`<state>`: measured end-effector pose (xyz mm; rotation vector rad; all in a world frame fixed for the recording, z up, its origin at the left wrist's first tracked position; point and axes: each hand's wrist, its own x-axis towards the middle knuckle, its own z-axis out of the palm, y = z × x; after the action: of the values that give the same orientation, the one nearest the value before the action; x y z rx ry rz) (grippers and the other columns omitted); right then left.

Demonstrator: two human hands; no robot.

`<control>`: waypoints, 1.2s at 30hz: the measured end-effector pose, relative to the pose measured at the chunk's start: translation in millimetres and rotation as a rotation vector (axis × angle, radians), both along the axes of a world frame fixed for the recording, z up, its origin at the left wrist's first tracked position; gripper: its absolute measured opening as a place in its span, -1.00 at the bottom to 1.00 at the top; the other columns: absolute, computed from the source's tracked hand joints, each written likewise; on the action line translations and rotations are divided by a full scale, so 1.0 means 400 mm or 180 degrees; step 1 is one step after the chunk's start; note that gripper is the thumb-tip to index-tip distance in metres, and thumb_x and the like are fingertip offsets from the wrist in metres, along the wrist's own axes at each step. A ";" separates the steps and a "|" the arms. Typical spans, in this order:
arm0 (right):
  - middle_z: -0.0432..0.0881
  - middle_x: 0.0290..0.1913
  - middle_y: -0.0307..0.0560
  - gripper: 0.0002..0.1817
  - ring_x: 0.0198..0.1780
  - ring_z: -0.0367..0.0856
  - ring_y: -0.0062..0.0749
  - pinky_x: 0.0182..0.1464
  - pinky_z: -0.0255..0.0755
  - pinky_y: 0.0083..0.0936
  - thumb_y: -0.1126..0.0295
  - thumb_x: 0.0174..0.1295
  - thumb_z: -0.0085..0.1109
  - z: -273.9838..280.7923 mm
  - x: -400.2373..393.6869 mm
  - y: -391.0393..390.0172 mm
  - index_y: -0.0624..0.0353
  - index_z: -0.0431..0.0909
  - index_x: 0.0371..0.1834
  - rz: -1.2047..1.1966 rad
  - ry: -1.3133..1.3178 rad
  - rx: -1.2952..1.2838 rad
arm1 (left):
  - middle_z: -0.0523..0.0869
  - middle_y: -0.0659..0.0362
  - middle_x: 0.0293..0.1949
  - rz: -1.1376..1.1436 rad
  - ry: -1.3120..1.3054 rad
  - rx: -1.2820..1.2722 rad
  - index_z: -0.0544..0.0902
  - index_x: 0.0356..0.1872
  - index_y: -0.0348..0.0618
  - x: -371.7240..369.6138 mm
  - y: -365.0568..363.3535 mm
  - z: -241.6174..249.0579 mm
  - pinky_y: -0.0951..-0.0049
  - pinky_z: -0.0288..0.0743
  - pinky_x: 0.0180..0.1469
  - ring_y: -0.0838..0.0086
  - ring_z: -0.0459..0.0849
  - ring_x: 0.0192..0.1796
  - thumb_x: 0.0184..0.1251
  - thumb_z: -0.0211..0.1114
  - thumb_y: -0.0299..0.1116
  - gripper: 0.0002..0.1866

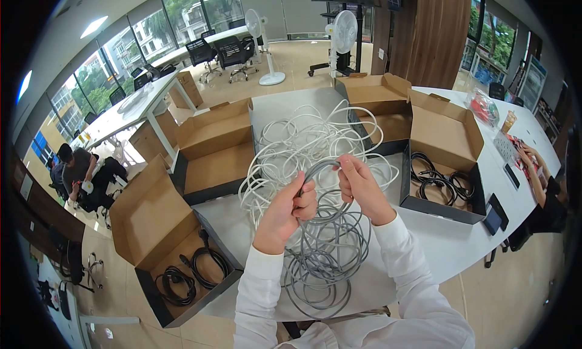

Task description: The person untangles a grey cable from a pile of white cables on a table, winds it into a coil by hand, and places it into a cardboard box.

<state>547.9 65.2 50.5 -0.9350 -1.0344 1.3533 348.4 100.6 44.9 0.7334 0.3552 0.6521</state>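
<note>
Both hands are raised over the table, holding a grey cable partly gathered in loops. My left hand is closed around several strands of it. Thumb and fingers of my right hand pinch the same cable at the top of the loop. Below them the rest of the grey cable lies in a loose tangle towards the table's front edge. Behind and around the hands spreads a large tangle of white cable, which the grey loops partly overlap.
Open cardboard boxes flank the cables: a near-left box and a right box hold black cables, while a far-left box and a back box show bare bottoms. Phones lie at right, near a seated person. Another person sits far left.
</note>
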 end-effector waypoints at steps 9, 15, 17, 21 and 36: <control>0.64 -0.38 -0.08 -0.70 -0.35 0.56 -0.46 -0.21 0.48 -0.52 0.42 0.43 0.05 0.072 -0.041 -0.103 0.33 0.41 0.14 -0.1378 -0.2433 0.2474 | 0.03 0.44 -0.66 0.2000 -0.0432 0.0464 0.36 -0.38 0.01 -0.018 -0.003 0.017 0.53 -0.14 -0.57 0.67 -0.04 -0.65 0.62 -0.03 0.02 -0.62; 0.69 -0.04 -0.03 -0.51 -0.10 0.69 -0.38 -0.09 0.54 -0.49 0.22 0.52 -0.06 0.052 -0.104 -0.127 0.29 0.29 0.38 0.1305 -0.1975 0.0038 | 0.02 0.43 -0.66 0.2597 -0.1000 0.0732 0.33 -0.35 0.03 -0.012 -0.015 0.024 0.55 -0.11 -0.53 0.69 -0.04 -0.65 0.65 -0.11 0.01 -0.63; 0.61 0.12 0.01 -0.45 0.02 0.67 -0.32 0.00 0.53 -0.45 0.10 0.54 -0.11 0.031 -0.094 -0.093 0.28 0.25 0.40 0.1072 -0.0759 -0.0099 | 0.02 0.43 -0.66 0.2533 -0.1095 0.0801 0.33 -0.36 0.03 -0.005 -0.029 0.036 0.55 -0.11 -0.52 0.69 -0.04 -0.65 0.65 -0.12 0.02 -0.62; 0.45 0.34 0.10 -0.38 0.25 0.56 -0.19 0.19 0.46 -0.34 -0.05 0.56 -0.23 0.000 -0.076 -0.050 0.27 0.23 0.40 0.0372 0.0216 0.0223 | 0.03 0.43 -0.66 0.2051 -0.1066 0.0611 0.31 -0.36 0.04 0.006 -0.061 0.055 0.53 -0.11 -0.53 0.68 -0.04 -0.64 0.64 -0.12 0.05 -0.61; 0.56 0.16 0.01 -0.46 0.14 0.63 -0.15 0.16 0.52 -0.32 -0.02 0.47 0.01 0.071 0.031 -0.061 0.24 0.41 0.23 0.0361 0.0853 0.0410 | 0.02 0.45 -0.66 0.0366 -0.0544 0.0170 0.35 -0.38 0.02 -0.028 -0.047 0.056 0.54 -0.13 -0.57 0.67 -0.05 -0.66 0.63 -0.10 0.03 -0.60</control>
<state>560.3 40.9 78.9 -0.5882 -0.9660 1.4426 337.1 82.0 67.3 0.7062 0.2243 0.8298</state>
